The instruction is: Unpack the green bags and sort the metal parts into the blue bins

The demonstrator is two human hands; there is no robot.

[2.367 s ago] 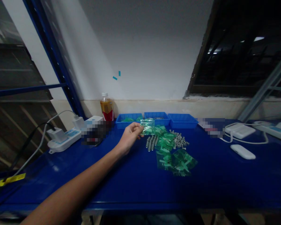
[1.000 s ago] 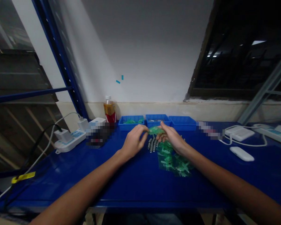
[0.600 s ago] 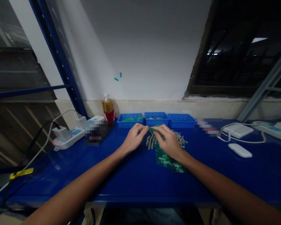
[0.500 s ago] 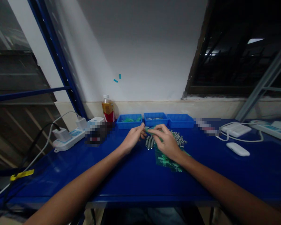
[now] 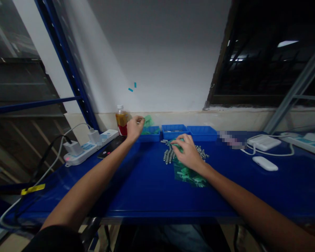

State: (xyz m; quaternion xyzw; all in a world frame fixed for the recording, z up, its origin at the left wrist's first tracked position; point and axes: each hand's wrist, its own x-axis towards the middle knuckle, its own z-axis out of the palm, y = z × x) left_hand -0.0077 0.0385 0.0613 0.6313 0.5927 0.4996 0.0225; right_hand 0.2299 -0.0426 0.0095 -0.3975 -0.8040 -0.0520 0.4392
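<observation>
My left hand (image 5: 135, 127) is raised at the left blue bin (image 5: 149, 137), with its fingers pinched on a small green see-through plastic bag (image 5: 148, 121). The bag hangs over the bin, where more green plastic lies. Lower and to the right, my right hand (image 5: 187, 152) has thumb and fingers curled around another piece of green plastic bag (image 5: 179, 142). Metal cylinder-shaped parts (image 5: 168, 156) lie beside its fingertips, and more small metal parts (image 5: 202, 153) are heaped behind it. Under the right wrist rests a larger green bag (image 5: 190, 176) with pale pieces in it.
A middle blue bin (image 5: 174, 133) holds some metal parts, with a right blue bin (image 5: 202, 133) next to it. Left stand a drink bottle (image 5: 121, 120), a phone (image 5: 111, 147) and a power strip (image 5: 85, 152). A white case (image 5: 265, 163) and cabled white charger (image 5: 264, 144) lie right.
My left hand has moved left and up from beside the right hand to the left bin, carrying a small green bag. The right hand stays near the metal parts.
</observation>
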